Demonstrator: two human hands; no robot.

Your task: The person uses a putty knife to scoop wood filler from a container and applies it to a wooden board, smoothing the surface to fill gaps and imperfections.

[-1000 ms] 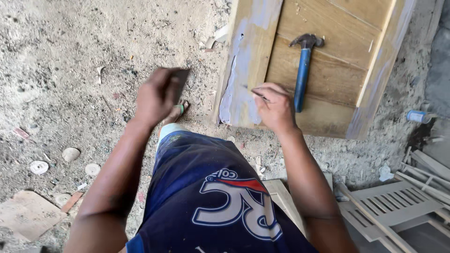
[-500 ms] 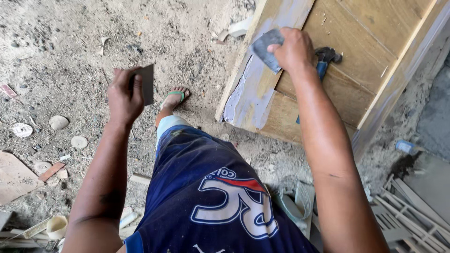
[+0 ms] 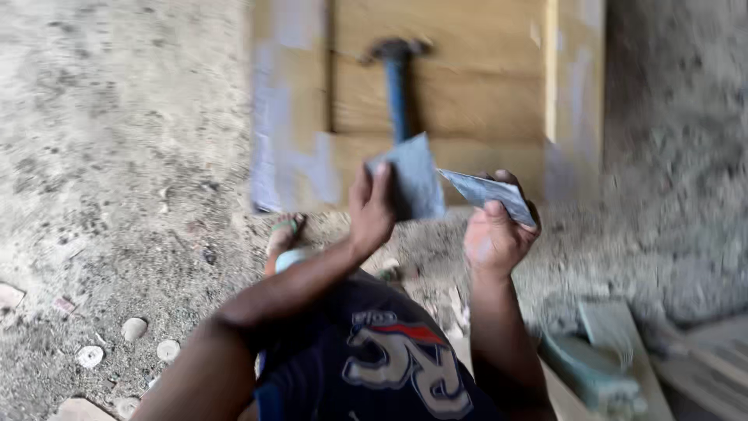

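Blurred — left hand (image 3: 372,209) fingers grip a grey scraper (image 3: 413,179); right hand (image 3: 493,234) fingers pinch another grey blade (image 3: 487,191).

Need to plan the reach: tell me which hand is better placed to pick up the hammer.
Left, probably. The left hand sits just below the hammer handle on the wooden panel; the right hand is farther aside. Both hold grey sheets.

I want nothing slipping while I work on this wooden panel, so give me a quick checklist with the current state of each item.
1. Left hand grips the flat grey piece: ok.
2. Right hand holds the second grey sheet: ok.
3. Hammer lying on the wooden panel, away from both hands: ok.
4. Sandalled foot beside the panel's edge, not under it: ok.
5. Which face of either grey piece is usable: cannot tell, blurred.
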